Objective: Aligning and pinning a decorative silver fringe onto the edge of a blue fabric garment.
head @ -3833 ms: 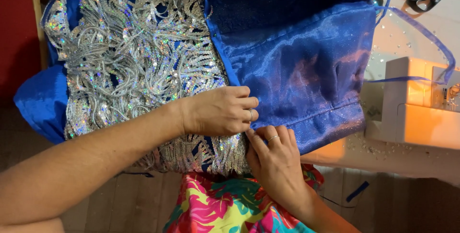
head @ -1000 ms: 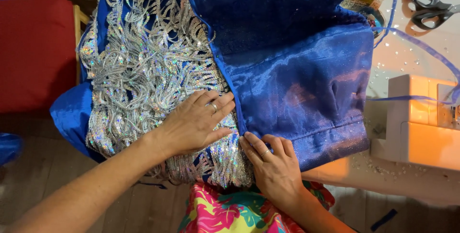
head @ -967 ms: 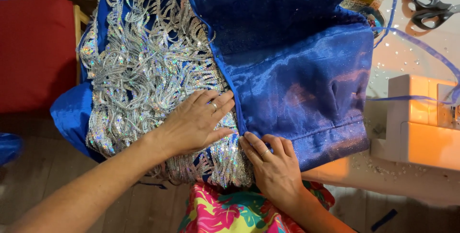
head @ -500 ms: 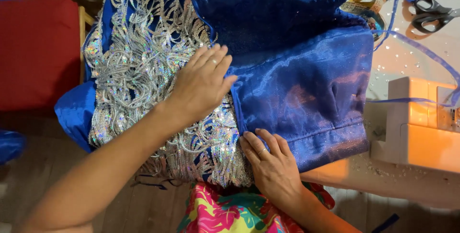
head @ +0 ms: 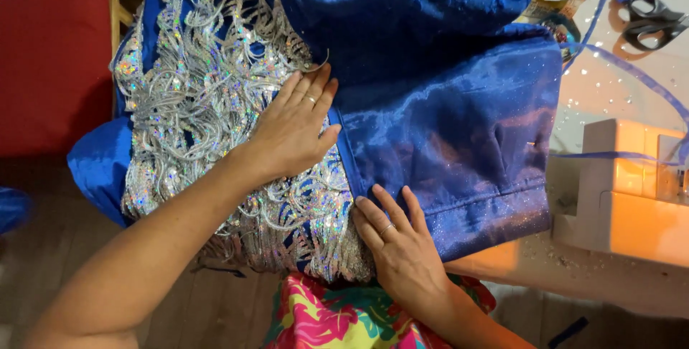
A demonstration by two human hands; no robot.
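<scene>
Pressing flat with fingers spread, the left hand (head: pixel 294 130) pins the silver-sequinned blue fabric (head: pixel 208 105) while the right hand (head: pixel 402 248), likewise open-palmed, steadies the shiny blue satin lining's (head: pixel 445 119) edge, gripping nothing.

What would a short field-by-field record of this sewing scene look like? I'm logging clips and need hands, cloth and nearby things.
left hand: left hand flat, palm down, on the sequined fabric beside the seam, fingers spread
right hand: right hand flat on the lower edge of the blue satin fabric
held: nothing gripped by either hand
table: white table, specked with glitter
on table: scissors, blue ribbon, white sewing machine
left of cloth: red cushion
lap: flowered cloth
</scene>
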